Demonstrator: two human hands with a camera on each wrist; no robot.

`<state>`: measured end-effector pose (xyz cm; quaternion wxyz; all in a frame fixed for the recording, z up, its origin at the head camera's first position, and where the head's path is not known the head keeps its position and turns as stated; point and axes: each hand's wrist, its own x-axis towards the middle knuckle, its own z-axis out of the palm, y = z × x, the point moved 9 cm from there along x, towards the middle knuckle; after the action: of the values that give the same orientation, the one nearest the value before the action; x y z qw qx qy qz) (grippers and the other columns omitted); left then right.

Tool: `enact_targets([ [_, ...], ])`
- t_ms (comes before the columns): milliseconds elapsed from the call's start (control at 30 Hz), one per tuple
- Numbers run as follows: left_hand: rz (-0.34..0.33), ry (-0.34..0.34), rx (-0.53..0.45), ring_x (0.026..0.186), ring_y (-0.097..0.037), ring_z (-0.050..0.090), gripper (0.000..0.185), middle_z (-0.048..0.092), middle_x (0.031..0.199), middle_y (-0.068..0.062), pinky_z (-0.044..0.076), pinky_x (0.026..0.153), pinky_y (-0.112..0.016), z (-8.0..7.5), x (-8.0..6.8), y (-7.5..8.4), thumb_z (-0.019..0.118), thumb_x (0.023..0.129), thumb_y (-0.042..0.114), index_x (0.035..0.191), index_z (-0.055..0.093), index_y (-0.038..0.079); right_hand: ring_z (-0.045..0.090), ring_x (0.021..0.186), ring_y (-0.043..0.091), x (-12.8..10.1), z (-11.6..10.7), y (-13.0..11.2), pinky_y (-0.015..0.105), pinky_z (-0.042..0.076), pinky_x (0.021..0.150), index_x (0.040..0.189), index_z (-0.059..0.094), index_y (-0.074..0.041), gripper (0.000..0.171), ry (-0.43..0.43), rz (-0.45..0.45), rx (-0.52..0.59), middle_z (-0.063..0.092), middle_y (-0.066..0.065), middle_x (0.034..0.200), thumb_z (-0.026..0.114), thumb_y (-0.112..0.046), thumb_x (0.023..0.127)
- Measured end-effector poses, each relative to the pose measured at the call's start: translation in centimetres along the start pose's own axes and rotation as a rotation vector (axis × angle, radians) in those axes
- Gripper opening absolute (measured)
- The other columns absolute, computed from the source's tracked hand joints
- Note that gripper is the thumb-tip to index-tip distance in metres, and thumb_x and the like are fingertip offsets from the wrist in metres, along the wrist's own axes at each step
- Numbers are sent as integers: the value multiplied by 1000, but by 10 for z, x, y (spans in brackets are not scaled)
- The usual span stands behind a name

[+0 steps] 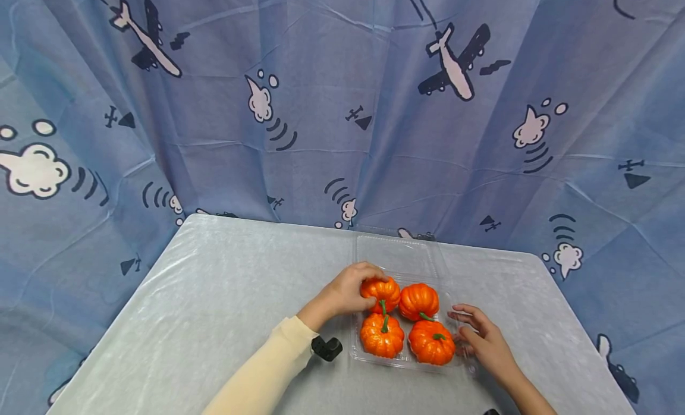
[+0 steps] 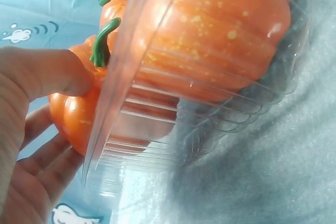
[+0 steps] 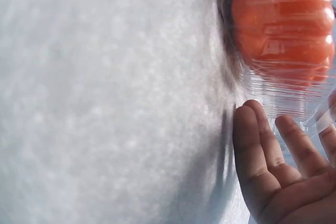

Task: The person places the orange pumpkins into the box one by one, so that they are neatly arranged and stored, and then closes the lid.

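Several small orange pumpkins with green stems sit in a clear plastic clamshell box (image 1: 374, 361). My left hand (image 1: 345, 290) grips the back-left pumpkin (image 1: 387, 294), thumb on the near side and fingers round the far side. In the left wrist view the thumb presses beside that pumpkin's stem (image 2: 105, 43), behind the box wall. Close to it stand the front-left pumpkin (image 1: 381, 339) and back-right pumpkin (image 1: 417, 301). At the box's right side, by the front-right pumpkin (image 1: 432, 345), my right hand (image 1: 486, 342) has its fingers extended against or very near the clear wall.
The box's transparent lid (image 1: 396, 254) lies folded back toward the table's far edge. A pale cloth covers the table (image 1: 241, 296). Behind it hangs a blue curtain (image 1: 316, 106) printed with airplanes and clouds. A black wrist device (image 1: 327, 348) sits at the left sleeve.
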<state>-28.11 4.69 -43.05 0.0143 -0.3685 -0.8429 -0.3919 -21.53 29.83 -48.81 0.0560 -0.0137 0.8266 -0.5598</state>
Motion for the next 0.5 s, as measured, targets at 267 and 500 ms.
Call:
enact_targets([
  [267, 19, -11, -4, 113, -19, 58, 39, 64, 117, -5, 45, 102, -26, 1, 0, 1, 73, 72, 3, 110, 69, 10, 67, 78, 14, 0, 0, 1, 37, 59, 62, 137, 39, 1, 40, 7, 7, -18, 60, 14, 125, 45, -2, 98],
  [500, 22, -18, 22, 114, -19, 58, 39, 64, 118, -4, 43, 104, -27, 2, 0, 2, 74, 72, 4, 110, 70, 10, 67, 78, 14, 1, -1, 0, 37, 58, 61, 137, 38, 2, 40, 5, -16, -1, 63, -3, 120, 46, -3, 98],
])
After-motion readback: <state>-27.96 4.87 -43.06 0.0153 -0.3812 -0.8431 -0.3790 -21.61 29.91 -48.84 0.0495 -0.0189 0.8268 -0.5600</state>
